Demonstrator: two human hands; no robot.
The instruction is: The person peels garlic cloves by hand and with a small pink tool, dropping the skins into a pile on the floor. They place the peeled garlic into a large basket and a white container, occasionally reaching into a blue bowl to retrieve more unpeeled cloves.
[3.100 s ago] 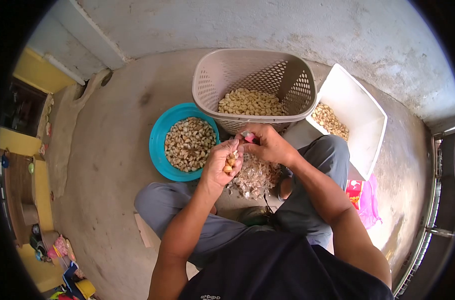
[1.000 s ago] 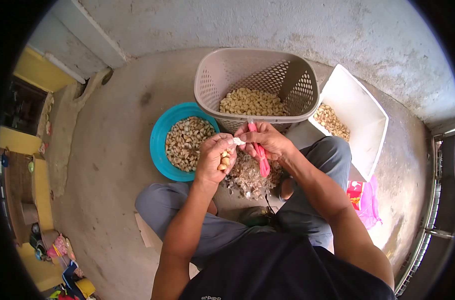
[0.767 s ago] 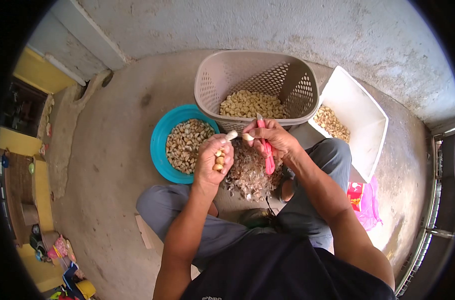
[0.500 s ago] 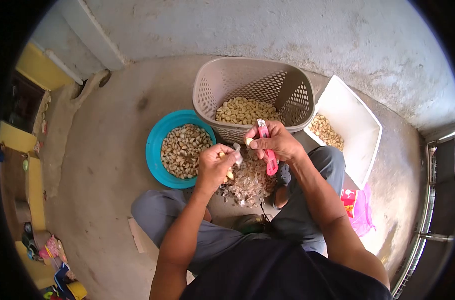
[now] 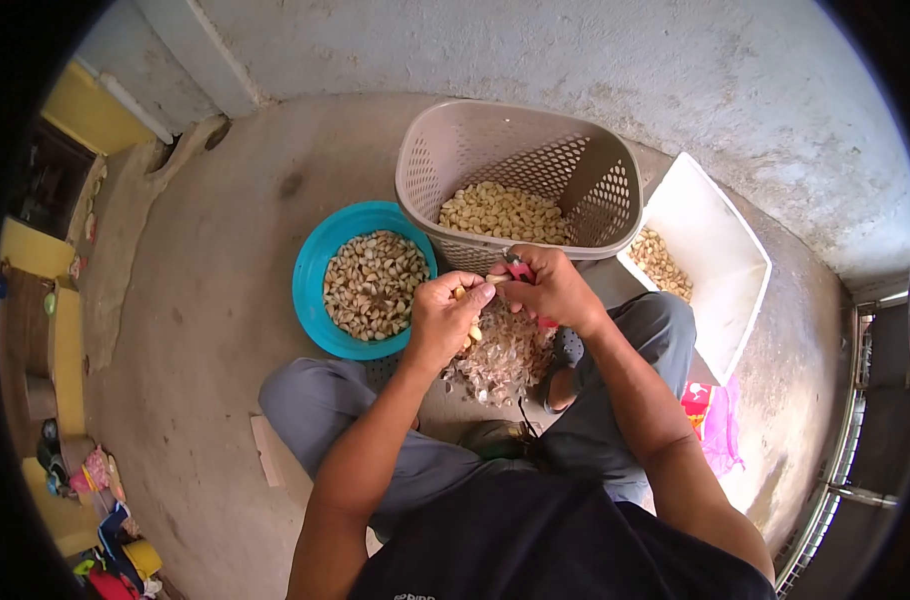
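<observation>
My left hand (image 5: pixel 449 318) is closed around a few pale peeled cloves (image 5: pixel 474 330). Close beside it, my right hand (image 5: pixel 550 287) grips a pink-handled cutter (image 5: pixel 520 268), its fingertips meeting those of my left hand at a small clove (image 5: pixel 497 279). Under both hands lies a heap of papery skins (image 5: pixel 505 362). Unpeeled cloves (image 5: pixel 375 284) fill the turquoise basin (image 5: pixel 312 318) on the left. Beyond my hands, the brown perforated basket (image 5: pixel 475 125) holds peeled cloves (image 5: pixel 503 212).
A white bin (image 5: pixel 720 235) with more cloves (image 5: pixel 658 265) stands at the right, near the wall (image 5: pixel 615 60). A pink bag (image 5: pixel 720 435) lies beside my right knee. Assorted items and a yellow object (image 5: pixel 143 558) are at the lower left.
My hands have come together at the fingertips. The cutter has tilted and is now largely covered by my right hand. The whitish skin at my left fingertips no longer shows.
</observation>
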